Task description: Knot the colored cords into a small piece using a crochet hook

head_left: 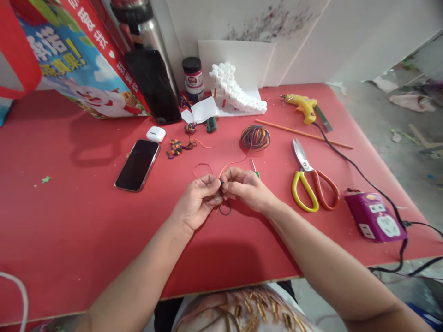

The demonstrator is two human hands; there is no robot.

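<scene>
Two hands [221, 191] mid-table, pinching cord [224, 210].

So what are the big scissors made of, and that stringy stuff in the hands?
The scissors look like shiny bare metal at the blades, which glint; the yellow and orange handle loops look like smooth plastic or rubber coating, hard to tell which. The cord pinched between the left hand and right hand looks like thin, soft thread, likely nylon or cotton: it bends in loose loops.

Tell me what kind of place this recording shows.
Probably a home craft table: a glue gun, scissors and a coil of multicoloured cord lie on the red tabletop, hands knotting cord.
</scene>
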